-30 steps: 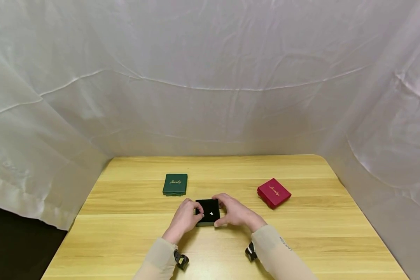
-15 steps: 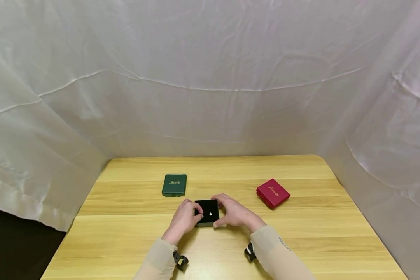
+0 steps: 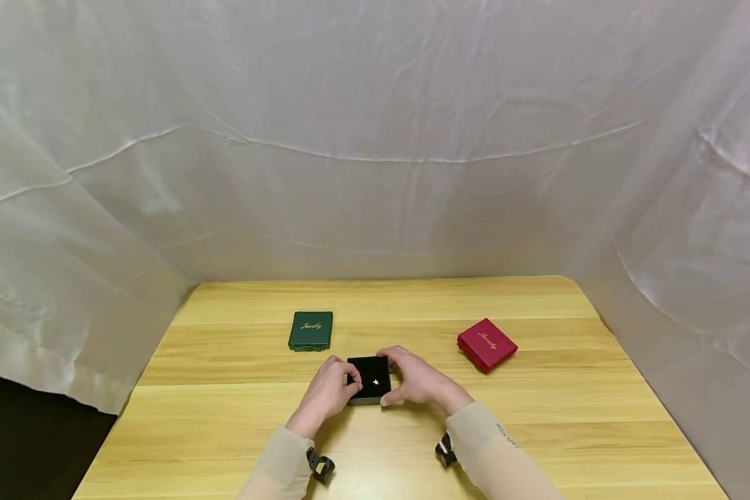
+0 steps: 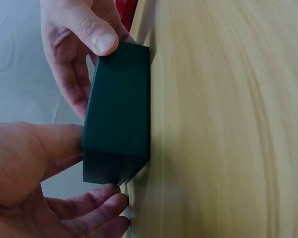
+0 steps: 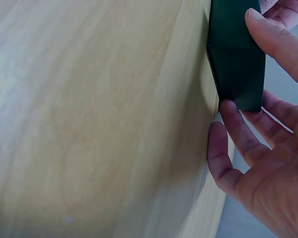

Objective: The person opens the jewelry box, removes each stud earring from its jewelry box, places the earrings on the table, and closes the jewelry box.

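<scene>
On the table in front of me lies a lidless dark green jewelry box (image 3: 366,401) with a black insert (image 3: 370,365). A tiny silver star-shaped piece (image 3: 376,382) sits on the insert. My left hand (image 3: 326,390) is at the box's left side, thumb and index finger bent together over the insert; whatever is between the tips is too small to make out now. My right hand (image 3: 420,378) grips the box from the right, thumb at the near corner and fingers at the far one. In the right wrist view, its thumb (image 5: 278,42) lies against the green box wall (image 5: 238,74).
A green lid (image 3: 311,330) marked "Jewelry" lies behind and left of the box. A red jewelry box (image 3: 487,345) stands turned at an angle to the right. Pale curtains (image 3: 375,208) hang behind the wooden table (image 3: 537,444).
Both hands stay at the box almost unmoved. A small silvery glint at my left fingertips, seen a second ago, is barely visible now. The whole view shifts slightly.
</scene>
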`<state>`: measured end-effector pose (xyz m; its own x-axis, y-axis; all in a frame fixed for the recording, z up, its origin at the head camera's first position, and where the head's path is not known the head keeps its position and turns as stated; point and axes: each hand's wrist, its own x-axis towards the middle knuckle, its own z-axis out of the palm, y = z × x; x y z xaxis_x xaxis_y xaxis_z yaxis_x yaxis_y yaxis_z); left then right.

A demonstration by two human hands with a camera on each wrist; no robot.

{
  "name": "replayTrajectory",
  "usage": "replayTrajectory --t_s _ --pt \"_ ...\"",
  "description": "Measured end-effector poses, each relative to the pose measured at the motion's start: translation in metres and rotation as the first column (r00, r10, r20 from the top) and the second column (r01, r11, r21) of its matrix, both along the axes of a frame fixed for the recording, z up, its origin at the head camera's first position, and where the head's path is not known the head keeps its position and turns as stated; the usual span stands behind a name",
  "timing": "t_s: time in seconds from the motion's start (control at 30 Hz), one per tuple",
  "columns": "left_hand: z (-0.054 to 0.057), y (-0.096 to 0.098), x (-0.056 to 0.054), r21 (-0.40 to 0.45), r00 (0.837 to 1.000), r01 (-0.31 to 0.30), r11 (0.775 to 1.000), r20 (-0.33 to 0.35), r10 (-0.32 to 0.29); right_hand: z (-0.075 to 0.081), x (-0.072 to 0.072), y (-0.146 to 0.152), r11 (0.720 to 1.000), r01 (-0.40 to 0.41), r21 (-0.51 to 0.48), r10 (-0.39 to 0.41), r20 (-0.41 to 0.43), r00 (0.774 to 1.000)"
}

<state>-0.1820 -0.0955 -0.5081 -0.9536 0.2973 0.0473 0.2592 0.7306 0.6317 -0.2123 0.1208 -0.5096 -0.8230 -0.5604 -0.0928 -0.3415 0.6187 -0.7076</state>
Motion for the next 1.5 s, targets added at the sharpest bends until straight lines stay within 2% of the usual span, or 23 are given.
replayTrajectory --t_s 0.17,0.3,0.43,0.67,0.87,1.0,1.2,1.37,1.5 --pt "0.001 -0.004 0.001 0.048 1.000 0.004 0.999 0.028 -0.006 0.001 0.001 0.000 1.000 0.000 0.003 0.000 0.006 1.000" --pt "0.004 -0.011 0.001 0.090 1.000 -0.011 0.996 0.009 0.011 0.000 0.001 0.000 1.000 -0.003 0.005 0.003 -0.007 1.000" --pt "0.008 -0.024 0.001 0.077 0.999 -0.044 0.996 -0.017 0.046 0.000 0.001 0.000 1.000 0.001 -0.004 -0.001 -0.010 1.000" --pt "0.017 -0.052 0.004 0.033 0.993 -0.114 0.993 -0.021 0.115 -0.001 0.001 0.000 1.000 0.002 0.004 -0.002 0.004 1.000" --pt "0.022 -0.078 0.005 0.020 0.987 -0.163 0.986 0.019 0.162 0.000 0.000 0.001 1.000 -0.002 0.008 0.002 -0.003 1.000" --pt "0.021 -0.095 0.006 -0.002 0.978 -0.201 0.980 0.058 0.201 0.001 -0.001 0.000 1.000 -0.003 0.012 0.003 -0.001 1.000" --pt "0.013 -0.118 0.004 -0.030 0.971 -0.230 0.973 0.057 0.231 0.000 -0.002 0.000 1.000 -0.001 0.016 0.001 0.001 1.000" --pt "0.007 -0.130 0.002 -0.039 0.968 -0.241 0.970 0.066 0.244 -0.001 -0.002 0.000 1.000 -0.001 0.016 0.001 0.000 1.000" --pt "0.004 -0.136 0.000 -0.012 0.966 -0.247 0.969 0.077 0.247 -0.001 -0.001 -0.001 1.000 0.001 0.018 -0.001 -0.002 1.000"
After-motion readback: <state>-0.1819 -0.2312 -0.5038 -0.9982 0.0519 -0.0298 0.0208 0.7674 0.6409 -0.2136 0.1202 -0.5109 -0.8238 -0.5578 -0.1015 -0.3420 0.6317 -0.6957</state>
